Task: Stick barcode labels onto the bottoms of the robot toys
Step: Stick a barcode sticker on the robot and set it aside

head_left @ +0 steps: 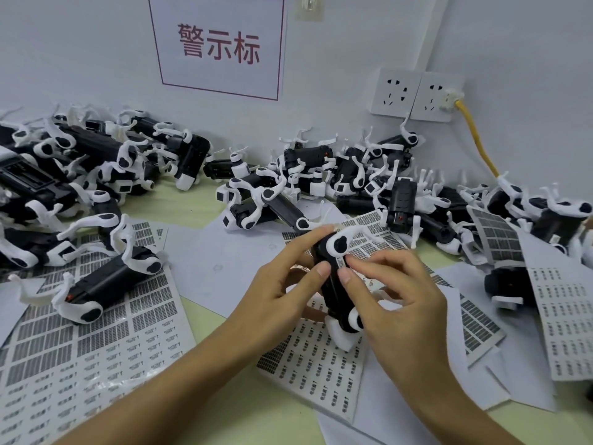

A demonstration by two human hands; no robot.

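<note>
- Robot toy (pixel 335 284), black body with white legs, held belly-up above the table, between both hands, over a label sheet (pixel 308 370).
- Small white barcode label (pixel 340 263) on the toy's black underside, just below the upper white leg joint; print on it too small to read.
- Left hand (pixel 282 284) curled round the toy's left side: thumb tip pressed on the underside beside the label, index finger reaching up along the body's far end.
- Right hand (pixel 394 290) curled round the toy's right side: thumb tip on the underside right by the label, fingertips bent in over the label's edge.
- Wall sign (pixel 218 46), white with a dark red border, reading "警示标" in large red characters.
- Label sheets spread over the table: left sheet (pixel 96 342) with rows of dark barcodes and small text stickers, illegible; right sheet (pixel 564 316) with columns of small printed stickers, also illegible.
- Left pile of toys (pixel 96 175) heaped against the wall, well apart from the hands; 2 of them lying on the left sheet.
- Right pile of toys (pixel 369 184) behind the hands, stretching to the right edge.
- 2 white wall sockets (pixel 417 94) above the right pile, a yellow cable (pixel 475 139) plugged into the right 1 and dropping into the pile.
- Pale green table (pixel 282 419) showing between the sheets.
</note>
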